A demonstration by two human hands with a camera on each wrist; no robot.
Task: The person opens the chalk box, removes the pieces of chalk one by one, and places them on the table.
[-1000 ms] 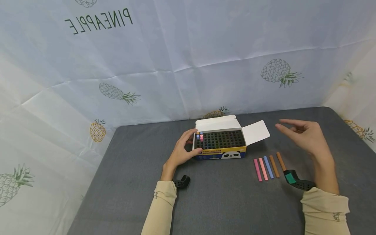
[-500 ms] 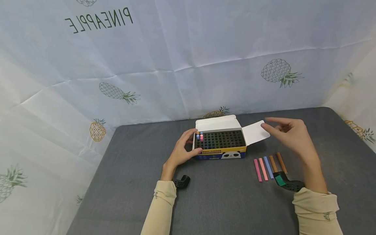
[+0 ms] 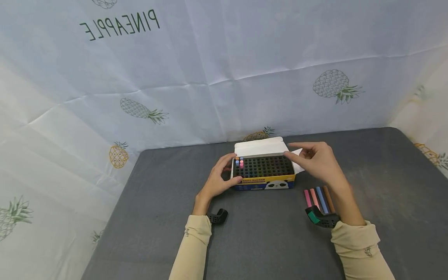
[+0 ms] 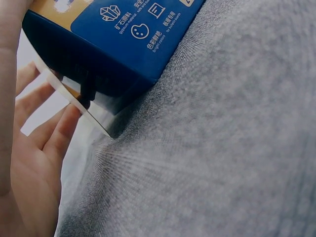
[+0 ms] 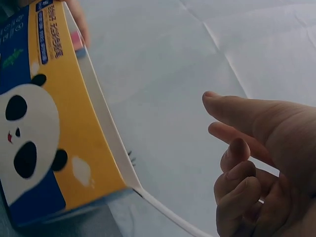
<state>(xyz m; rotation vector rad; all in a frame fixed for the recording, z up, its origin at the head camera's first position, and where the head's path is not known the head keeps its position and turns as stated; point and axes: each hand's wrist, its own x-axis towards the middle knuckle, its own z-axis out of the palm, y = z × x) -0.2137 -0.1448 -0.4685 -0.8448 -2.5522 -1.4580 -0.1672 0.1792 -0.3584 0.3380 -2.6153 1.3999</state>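
Two hands at one box [image 3: 254,186]: one was at either end of it, while the box rested on the grey tabletop [image 3: 266,241] near the far edge, its panda [image 3: 277,185] front turned toward the person.
Left hand [image 3: 217,177]: it grasped the box's left end, thumb at the front rim and fingers round behind, a hold that probably steadied a light carton.
Right hand [image 3: 318,159]: its fingers were released, thumb and index stretched out with a gap between, the others loosely bent; nothing showed in its grasp. It hung over the right end of the box, in front of the side flap [image 3: 298,168]; whether it touched that flap, I could not tell.
Side flap: white and folded outward, it stood out of the way of the holes.
Lid [image 3: 260,147]: tipped back behind the box, presumably so that the top could be reached from the near side.
Black insert [image 3: 267,167]: its rows of round holes seemed meant to stand each stick apart from its neighbours.
Upright sticks [image 3: 241,165]: orange, blue and pink ends clustered in the far left corner, near the left hand.
Loose sticks [image 3: 322,200]: two pinks, a blue and a brown lay side by side on the tabletop, right of the box, a spot handy for the right arm; the right wrist camera [image 3: 322,218] hid part of them.
Cloth backdrop [image 3: 175,54]: printed with pineapples, it hung behind the tabletop, perhaps as a plain screen.
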